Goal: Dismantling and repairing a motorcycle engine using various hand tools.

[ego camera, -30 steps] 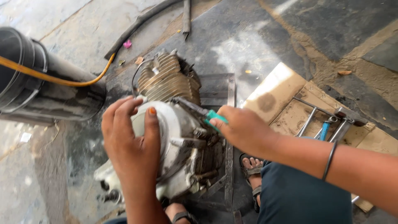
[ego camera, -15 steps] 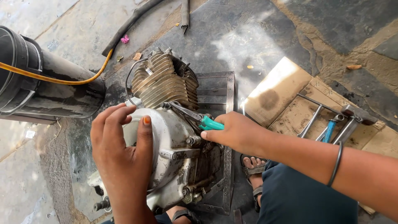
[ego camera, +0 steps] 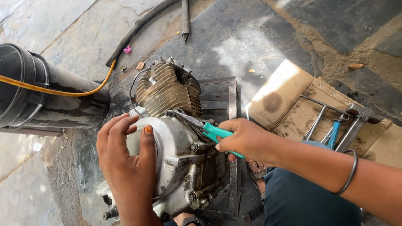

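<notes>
- We see a small engine [ego camera: 176, 146] lying on its side on a metal frame [ego camera: 222, 100] on the stained floor [ego camera: 259, 33], its finned cylinder [ego camera: 167, 90] pointing away from us.
- Our left hand [ego camera: 125, 167] lies flat on the engine's rounded silver side cover [ego camera: 167, 142], fingers [ego camera: 146, 142] spread wide and holding nothing, the thumb stretched up the cover.
- Our right hand [ego camera: 247, 140] is wrapped around the teal handles of a pair of pliers [ego camera: 201, 125]; a dark bangle [ego camera: 349, 173] sits on that wrist.
- The pliers' metal nose reaches left to the seam where the cylinder meets the case, right at a small fitting; we cannot tell whether the tips are biting on it.
- A black pipe [ego camera: 46, 96] lies to the left of the engine, with a yellow hose [ego camera: 63, 90] running across it.
- To the right, sheets of cardboard [ego camera: 284, 100] carry a few tools: a hammer [ego camera: 356, 121], a blue-handled tool [ego camera: 335, 132] and a bent metal rod [ego camera: 314, 121].
- A black rubber hose [ego camera: 138, 29] lies on the floor beyond the engine.
</notes>
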